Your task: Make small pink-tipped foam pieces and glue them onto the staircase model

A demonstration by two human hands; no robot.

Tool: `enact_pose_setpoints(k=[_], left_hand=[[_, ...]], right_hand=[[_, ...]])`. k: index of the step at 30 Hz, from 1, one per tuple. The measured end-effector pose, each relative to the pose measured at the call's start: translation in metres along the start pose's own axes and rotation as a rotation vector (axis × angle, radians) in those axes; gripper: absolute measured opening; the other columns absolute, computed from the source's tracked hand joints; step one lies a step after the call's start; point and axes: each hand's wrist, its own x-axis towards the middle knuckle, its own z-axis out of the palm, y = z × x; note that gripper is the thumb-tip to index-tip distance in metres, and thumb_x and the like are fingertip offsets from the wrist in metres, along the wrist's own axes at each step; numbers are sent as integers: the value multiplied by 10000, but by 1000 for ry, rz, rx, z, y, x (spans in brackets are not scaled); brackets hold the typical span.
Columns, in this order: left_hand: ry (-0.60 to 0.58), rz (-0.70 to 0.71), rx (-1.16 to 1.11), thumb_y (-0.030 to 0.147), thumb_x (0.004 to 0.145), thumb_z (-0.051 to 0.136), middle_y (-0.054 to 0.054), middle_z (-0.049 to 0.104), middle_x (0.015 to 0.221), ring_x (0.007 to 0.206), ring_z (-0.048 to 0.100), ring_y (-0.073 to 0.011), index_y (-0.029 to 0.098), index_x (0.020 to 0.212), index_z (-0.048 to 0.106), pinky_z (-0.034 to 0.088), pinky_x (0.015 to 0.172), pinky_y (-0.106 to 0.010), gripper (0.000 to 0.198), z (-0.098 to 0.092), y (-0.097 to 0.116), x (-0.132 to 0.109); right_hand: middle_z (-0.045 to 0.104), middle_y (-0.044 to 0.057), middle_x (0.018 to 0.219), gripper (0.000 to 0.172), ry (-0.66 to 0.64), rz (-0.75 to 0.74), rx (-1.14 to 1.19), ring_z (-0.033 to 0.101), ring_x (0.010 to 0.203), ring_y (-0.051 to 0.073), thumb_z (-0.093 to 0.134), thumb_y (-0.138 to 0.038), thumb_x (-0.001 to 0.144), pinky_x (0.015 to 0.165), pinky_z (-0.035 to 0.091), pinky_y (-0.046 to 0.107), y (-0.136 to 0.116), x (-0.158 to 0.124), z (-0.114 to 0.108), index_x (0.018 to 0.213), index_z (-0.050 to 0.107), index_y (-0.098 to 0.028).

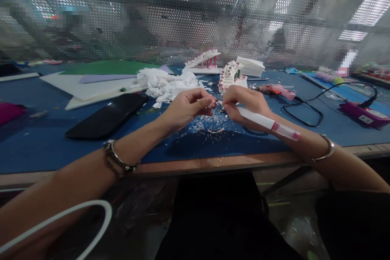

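Observation:
Between thumb and fingers, my left hand (190, 107) pinches a small pink and white piece (212, 104). A white pen-like tool with a clear and pink end (257, 118) is in the closed fingers of my right hand (245, 105), its tip close to the small piece. White shavings (213, 124) lie scattered on the blue table below both hands. Just beyond my right hand stands a curved white stair-shaped model with dark red bits (227, 75). Another white stair model on red posts (204, 63) is farther back.
A black phone (108, 117) lies left of my left forearm. Crumpled white material (167, 83) and white, purple and green sheets (100, 67) are behind it. At the right are a pink glue gun (282, 91), black cable and purple box (365, 114). A perforated metal screen (183, 16) rises behind.

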Motion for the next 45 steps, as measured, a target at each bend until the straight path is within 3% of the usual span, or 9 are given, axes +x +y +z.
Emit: enact_pose_setpoints(k=[11, 28, 45], left_hand=[[44, -12, -23, 302, 685, 679, 14, 561, 697, 627, 528, -58, 149, 642, 564, 464, 578, -175, 197, 0, 1, -1], [44, -3, -50, 290, 683, 688, 16, 551, 693, 620, 519, -52, 145, 638, 562, 445, 564, -162, 197, -1, 1, 0], [44, -4, -41, 278, 693, 673, 20, 549, 693, 613, 515, -47, 141, 641, 548, 453, 568, -159, 192, 0, 1, -1]], right_hand=[[545, -22, 644, 89, 1, 89, 7, 490, 595, 52, 449, -113, 750, 584, 428, 178, -5, 1, 1, 712, 522, -148], [538, -30, 643, 107, -25, 70, 2, 474, 584, 43, 431, -93, 742, 575, 418, 173, -5, 0, 1, 706, 515, -149], [544, -18, 648, 71, 43, 77, 97, 498, 601, 54, 455, -137, 760, 580, 427, 196, -4, -1, 3, 714, 508, -146]])
